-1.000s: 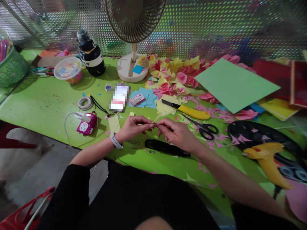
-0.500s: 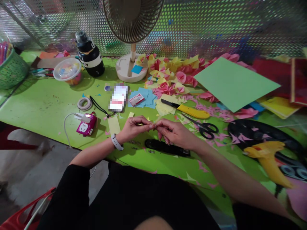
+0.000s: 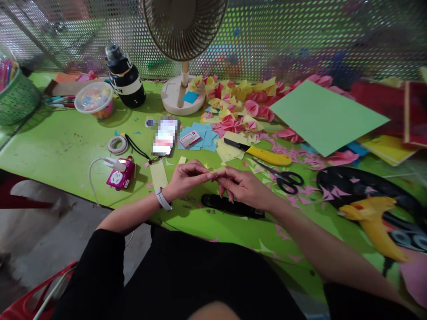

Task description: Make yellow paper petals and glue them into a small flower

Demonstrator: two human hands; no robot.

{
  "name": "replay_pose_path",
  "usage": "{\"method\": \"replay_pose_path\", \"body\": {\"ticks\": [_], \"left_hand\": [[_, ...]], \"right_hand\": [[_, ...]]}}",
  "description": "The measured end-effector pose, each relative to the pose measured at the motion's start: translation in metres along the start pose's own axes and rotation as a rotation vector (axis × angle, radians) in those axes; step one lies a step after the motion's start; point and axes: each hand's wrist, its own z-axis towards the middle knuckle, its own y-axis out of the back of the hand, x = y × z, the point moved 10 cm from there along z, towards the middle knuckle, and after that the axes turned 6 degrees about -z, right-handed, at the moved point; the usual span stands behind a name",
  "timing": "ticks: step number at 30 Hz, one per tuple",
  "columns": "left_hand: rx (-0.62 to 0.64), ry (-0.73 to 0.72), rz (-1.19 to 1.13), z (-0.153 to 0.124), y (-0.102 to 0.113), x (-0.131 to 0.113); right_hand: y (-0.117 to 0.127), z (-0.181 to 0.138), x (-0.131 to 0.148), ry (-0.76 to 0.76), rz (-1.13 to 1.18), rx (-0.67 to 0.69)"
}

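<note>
Over the green table [image 3: 60,146], left hand [image 3: 187,178] and right hand [image 3: 245,189] pinch a small yellow paper piece [image 3: 217,170] together.

Nothing readable here tbh: the black bottle [image 3: 126,76] has white lettering on its band that's too small to make out, and the card [image 3: 164,135] by the blue papers is blurred out.

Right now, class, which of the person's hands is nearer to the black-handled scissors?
The right hand. It sits just left of the scissors; the left hand is farther left, beyond the right hand, fingertips meeting it.
</note>
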Motion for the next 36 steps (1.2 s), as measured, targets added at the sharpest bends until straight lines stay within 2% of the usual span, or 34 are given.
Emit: {"method": "replay_pose_path", "body": {"ticks": [6, 10, 14, 19, 26, 32, 36], "left_hand": [[0.02, 0.022, -0.044, 0.0, -0.001, 0.006], [-0.043, 0.003, -0.049, 0.0, 0.006, 0.01], [-0.031, -0.025, -0.054, -0.001, 0.006, 0.01], [0.005, -0.057, -0.014, 0.0, 0.002, 0.005], [0.065, -0.053, -0.041, 0.0, -0.003, 0.006], [-0.004, -0.059, -0.047, -0.001, 0.004, 0.006], [0.026, -0.074, -0.056, -0.001, 0.0, 0.004]], "right_hand": [[-0.004, 0.0, -0.004, -0.032, 0.055, 0.048], [-0.001, 0.0, 0.0, -0.019, 0.067, -0.032], [0.0, 0.0, 0.0, -0.008, 0.052, -0.073], [-0.002, 0.0, -0.007, -0.028, 0.086, -0.032], [-0.012, 0.0, -0.009, -0.078, 0.172, 0.113], [-0.006, 0.001, -0.003, -0.055, 0.141, -0.005], [-0.007, 0.0, -0.005, -0.045, 0.142, 0.001]]}}
